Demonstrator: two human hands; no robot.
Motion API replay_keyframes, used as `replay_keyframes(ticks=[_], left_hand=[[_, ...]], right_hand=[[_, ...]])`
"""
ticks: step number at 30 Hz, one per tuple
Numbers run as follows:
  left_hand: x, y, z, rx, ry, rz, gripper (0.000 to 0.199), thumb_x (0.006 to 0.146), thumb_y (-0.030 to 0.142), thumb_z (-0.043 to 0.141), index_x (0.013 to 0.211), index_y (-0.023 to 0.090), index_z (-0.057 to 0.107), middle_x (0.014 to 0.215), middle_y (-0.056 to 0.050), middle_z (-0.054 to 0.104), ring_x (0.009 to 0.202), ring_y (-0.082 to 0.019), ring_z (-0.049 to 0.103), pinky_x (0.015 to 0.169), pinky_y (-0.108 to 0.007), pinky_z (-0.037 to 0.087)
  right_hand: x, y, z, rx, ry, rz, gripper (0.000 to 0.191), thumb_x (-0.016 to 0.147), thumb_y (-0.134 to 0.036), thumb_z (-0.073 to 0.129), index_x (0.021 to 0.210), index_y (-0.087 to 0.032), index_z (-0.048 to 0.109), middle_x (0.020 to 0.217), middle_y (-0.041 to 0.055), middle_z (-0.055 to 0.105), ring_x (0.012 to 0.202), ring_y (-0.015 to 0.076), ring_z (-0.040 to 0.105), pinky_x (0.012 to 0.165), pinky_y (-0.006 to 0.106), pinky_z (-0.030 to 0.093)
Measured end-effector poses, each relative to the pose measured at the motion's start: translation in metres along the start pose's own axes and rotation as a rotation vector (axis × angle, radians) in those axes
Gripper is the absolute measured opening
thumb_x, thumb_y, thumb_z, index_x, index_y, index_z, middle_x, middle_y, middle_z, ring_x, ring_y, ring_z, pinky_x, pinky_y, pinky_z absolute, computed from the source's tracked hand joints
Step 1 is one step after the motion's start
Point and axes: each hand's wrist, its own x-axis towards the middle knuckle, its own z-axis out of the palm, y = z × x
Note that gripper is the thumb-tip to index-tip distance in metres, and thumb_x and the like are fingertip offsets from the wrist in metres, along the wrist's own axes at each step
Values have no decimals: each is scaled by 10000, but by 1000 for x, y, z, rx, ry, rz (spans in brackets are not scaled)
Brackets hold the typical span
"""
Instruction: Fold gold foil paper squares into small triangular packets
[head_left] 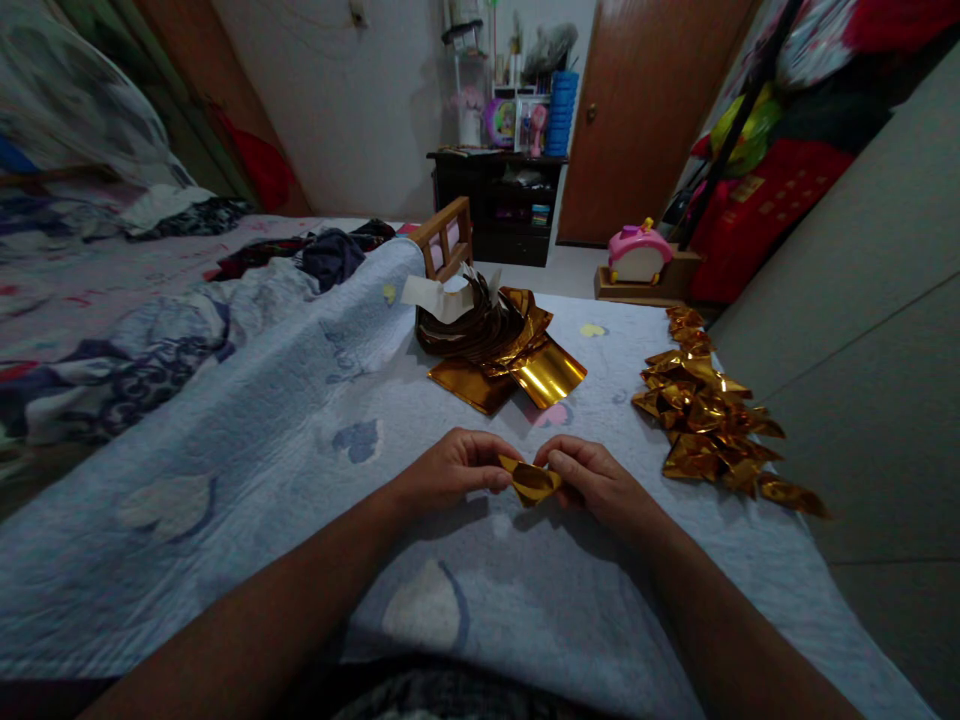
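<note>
Holding a small folded piece of gold foil paper (531, 481) between both hands, you have it just above the pale blue bedspread (300, 450), close in front of your body. Your left hand (454, 468) pinches the piece's left end, its grip closed on the foil with the thumb and fingertips pressed together. Your right hand (596, 480) pinches the right end in the same way, its grip closed on the foil too, so the piece spans the short gap between the two hands. The foil looks creased into a pointed shape, though its exact folds are too small to read.

Beyond the folded piece, farther from you on the bedspread, lies a stack of flat gold sheets (499, 350), some curled up at the edges, with a white slip of paper (439, 298) resting on the stack's far left side. A small wooden chair back (446, 238) stands just behind that stack. To the right of the folded piece, well apart from your right hand, a heap of finished gold folded pieces (709, 415) runs along the bed's right edge. To the left of the stack, rumpled clothes (330, 255) lie on the bed. Far behind the stack, a dark cabinet (499, 200) stands against the wall beside a brown door (645, 110).
</note>
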Motion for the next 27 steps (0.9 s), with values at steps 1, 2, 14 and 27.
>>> replay_keyframes(ticks=[1,2,14,27], left_hand=[[1,0,0,-32,15,-20,281,710,299,873,931,145,792,810,-59,762,686,-140,642,662,-253,482],[2,-1,-1,-58,29,-35,296,690,312,887,914,142,792,778,-52,753,651,-129,625,635,-245,470],[10,-15,-3,-251,116,-90,454,585,359,953,930,124,775,765,-54,737,577,-99,572,589,-237,434],[7,-8,2,-175,67,24,378,669,447,910,901,168,803,1052,-74,721,892,-170,629,802,-274,469]], right_hand=[[-1,0,-1,15,9,-10,399,903,-580,629,903,-183,669,600,-25,532,493,93,415,450,215,280],[-1,-1,-2,37,13,-23,392,880,-579,667,913,-189,674,647,-16,551,515,94,424,457,216,296],[0,1,-4,172,25,-37,315,774,-449,808,897,-196,668,714,-35,572,525,75,436,474,210,324],[1,1,-4,218,-9,-98,254,781,-428,822,867,-214,715,850,6,593,683,124,491,596,254,387]])
